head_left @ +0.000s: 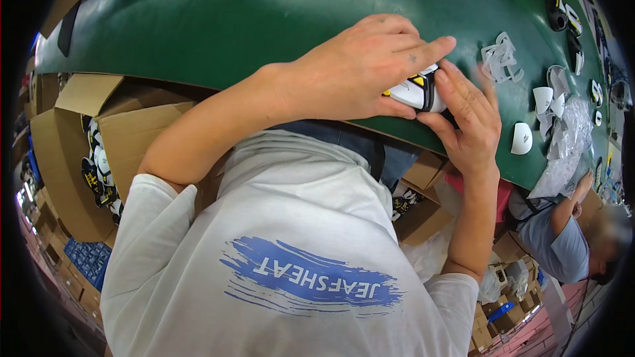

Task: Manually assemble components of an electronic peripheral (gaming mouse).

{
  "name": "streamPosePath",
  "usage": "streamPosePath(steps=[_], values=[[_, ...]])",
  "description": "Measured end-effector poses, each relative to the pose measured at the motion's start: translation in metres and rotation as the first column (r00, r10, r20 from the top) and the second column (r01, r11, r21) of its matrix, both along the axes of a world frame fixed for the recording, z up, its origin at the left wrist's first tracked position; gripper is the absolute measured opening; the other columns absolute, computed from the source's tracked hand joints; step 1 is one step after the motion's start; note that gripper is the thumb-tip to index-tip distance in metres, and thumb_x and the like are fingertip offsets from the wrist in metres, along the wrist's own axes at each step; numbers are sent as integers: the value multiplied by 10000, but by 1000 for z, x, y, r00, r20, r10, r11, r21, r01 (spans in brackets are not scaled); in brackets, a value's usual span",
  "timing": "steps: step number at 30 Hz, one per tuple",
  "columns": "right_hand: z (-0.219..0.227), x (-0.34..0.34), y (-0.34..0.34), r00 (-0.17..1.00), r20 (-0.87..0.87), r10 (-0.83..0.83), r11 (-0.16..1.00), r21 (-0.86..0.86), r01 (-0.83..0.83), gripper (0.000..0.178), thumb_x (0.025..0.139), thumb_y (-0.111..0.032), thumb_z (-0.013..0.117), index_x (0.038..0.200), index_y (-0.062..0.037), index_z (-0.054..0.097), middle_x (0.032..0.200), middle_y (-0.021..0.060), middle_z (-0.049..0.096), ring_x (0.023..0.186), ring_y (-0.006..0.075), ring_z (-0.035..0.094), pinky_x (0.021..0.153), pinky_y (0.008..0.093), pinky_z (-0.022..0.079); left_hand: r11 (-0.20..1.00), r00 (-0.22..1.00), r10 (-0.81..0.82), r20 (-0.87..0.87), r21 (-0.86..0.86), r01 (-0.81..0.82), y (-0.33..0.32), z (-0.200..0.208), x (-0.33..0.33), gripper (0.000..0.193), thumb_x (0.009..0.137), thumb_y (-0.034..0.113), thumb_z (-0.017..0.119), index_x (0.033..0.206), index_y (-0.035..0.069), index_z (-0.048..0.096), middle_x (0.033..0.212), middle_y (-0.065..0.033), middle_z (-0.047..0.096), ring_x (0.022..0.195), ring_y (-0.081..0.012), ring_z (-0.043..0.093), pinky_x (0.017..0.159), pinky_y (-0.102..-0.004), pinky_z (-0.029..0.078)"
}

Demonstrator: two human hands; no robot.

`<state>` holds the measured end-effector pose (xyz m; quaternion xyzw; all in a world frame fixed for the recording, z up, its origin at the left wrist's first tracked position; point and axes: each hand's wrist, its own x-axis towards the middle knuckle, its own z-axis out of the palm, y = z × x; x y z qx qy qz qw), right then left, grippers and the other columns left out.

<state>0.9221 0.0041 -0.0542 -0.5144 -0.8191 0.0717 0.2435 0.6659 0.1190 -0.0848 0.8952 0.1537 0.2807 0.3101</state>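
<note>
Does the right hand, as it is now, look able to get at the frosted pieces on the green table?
Probably yes: the frosted pieces lie close by, with nothing visible in between. The right hand would likely need to leave the white part to the left hand first.

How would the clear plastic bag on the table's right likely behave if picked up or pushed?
Likely floppy: the bag lies in loose creases rather than holding a shape. Probably light for its size, as it looks thin and see-through. It may slide readily when pushed, since its surface shines and the table looks smooth.
</note>
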Motion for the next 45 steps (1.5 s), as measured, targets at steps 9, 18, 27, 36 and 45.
streamPosePath(steps=[9, 18, 27, 36, 45], values=[[34, -34, -32, 830, 520, -203, 962, -50, 267, 652, 1081, -361, 775, 1701, -230, 621, 1692, 47, 657, 1519, 334, 643, 1353, 639, 337, 994, 995, 98, -15, 56, -97, -7, 11, -9, 1040, 843, 387, 982, 1727, 78, 531, 1499, -155, 730, 1420, -379, 635, 1294, -553, 425], [66, -18, 56, 822, -554, -130, 941, 193, 279, 514, 1089, -232, 752, 1597, -177, 699, 1648, 233, 615, 1532, 421, 582, 1332, 642, 357, 971, 973, 200, -117, 156, -181, -13, 2, -26, 840, 895, 429, 950, 1584, 68, 634, 1667, -134, 635, 1559, -350, 555, 1354, -588, 383], [17, -36, 101, 829, -524, -194, 906, 229, 357, 467, 1221, -44, 517, 1679, 16, 587, 1751, 178, 575, 1647, 267, 504, 1328, 388, 404, 971, 965, 211, -156, 145, -189, -13, 5, -24, 848, 894, 457, 943, 1582, 71, 631, 1683, -115, 621, 1575, -333, 538, 1372, -588, 347], [18, -20, -20, 741, -604, -294, 908, -419, 19, 829, 863, -309, 995, 1550, 51, 703, 1468, 236, 789, 1311, 306, 782, 1165, 406, 570, 947, 998, 19, -61, -320, -38, -11, 31, -31, 808, 951, 473, 922, 1569, 43, 628, 1449, -179, 693, 1416, -396, 618, 1289, -554, 421], [-12, -42, -10, 538, -841, 59, 997, 76, 9, 888, 659, -324, 1144, 1374, -32, 706, 1424, 306, 775, 1327, 418, 773, 1157, 528, 606, 998, 952, -43, 303, -21, 52, 1, 50, -40, 913, 822, 349, 1040, 1568, 13, 636, 1425, -190, 686, 1263, -389, 671, 1064, -502, 557]])
